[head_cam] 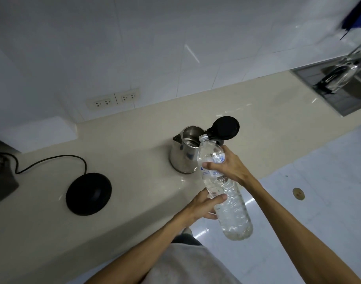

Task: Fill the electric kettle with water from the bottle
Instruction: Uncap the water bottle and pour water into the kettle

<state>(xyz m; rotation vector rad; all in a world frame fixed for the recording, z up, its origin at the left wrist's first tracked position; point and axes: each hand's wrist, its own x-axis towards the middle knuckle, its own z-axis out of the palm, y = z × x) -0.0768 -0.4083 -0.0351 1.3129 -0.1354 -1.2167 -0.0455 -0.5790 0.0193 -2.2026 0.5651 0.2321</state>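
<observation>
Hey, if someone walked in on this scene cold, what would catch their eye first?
Probably the big clear water bottle at centre, gripped by the right hand near its top and the left hand lower down, its uncapped neck tipped over the steel kettle. The kettle stands on the pale counter with its black lid flipped open. To the left lies its round black power base, apart from the kettle.

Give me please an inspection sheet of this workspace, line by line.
Surface: beige counter, dry as far as seen.
Job's things: steel kettle off its base, lid open; bottle uncapped, tilted, mouth at the kettle's rim.
Clutter: nothing seen.
Grip: right hand holds the bottle's upper part; left hand supports it lower down.
Cables: black cord from the round base.
Surroundings: wall sockets, sink, glossy floor.
</observation>
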